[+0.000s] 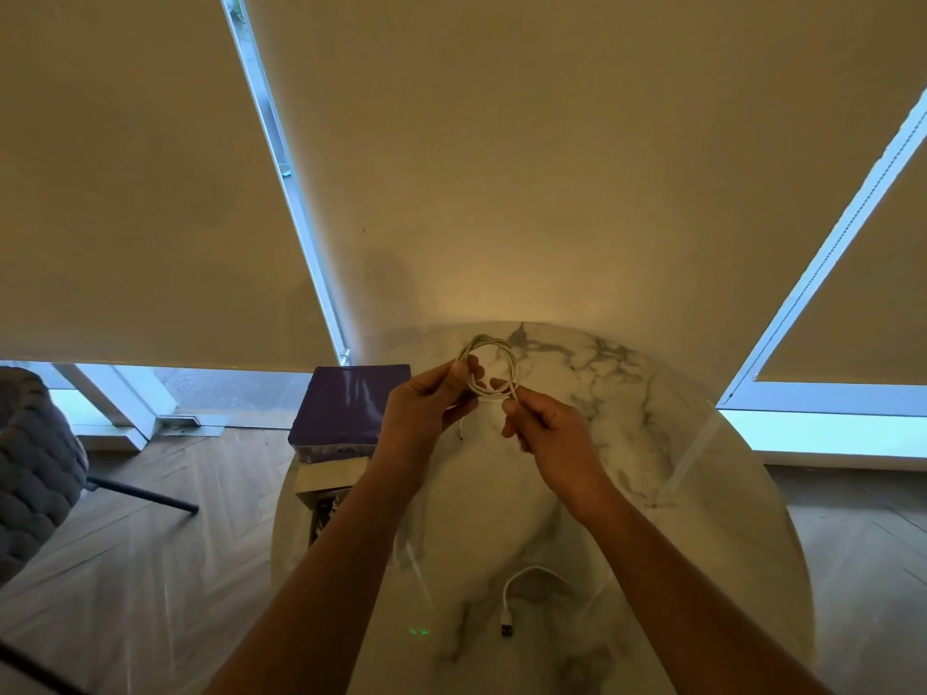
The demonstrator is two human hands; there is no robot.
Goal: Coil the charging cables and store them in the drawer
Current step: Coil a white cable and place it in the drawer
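The blinds (501, 168) fill the far side of the view, drawn down over the windows, so the light on the work is dim and warm. Below them the round marble table (627, 393) carries the job, close enough that both forearms reach over it.

At the table's left edge sits a purple box (346, 408) with its drawer (326, 499) pulled out toward the person; it probably stands open to take each cable once it is wound. What lies inside is too dark to tell.

The left hand (426, 408) is raised above the table, its grip closed on one side of the coil (489, 366), pinching the loops together so they cannot spring apart. The right hand (547, 428) pinches the coil's lower right, likely feeding or tucking the last length. A short loose end hangs below the left hand.

A second cable (521, 589) lies uncoiled on the table near the person, plug end nearest, waiting its turn. So the task looks about midway.
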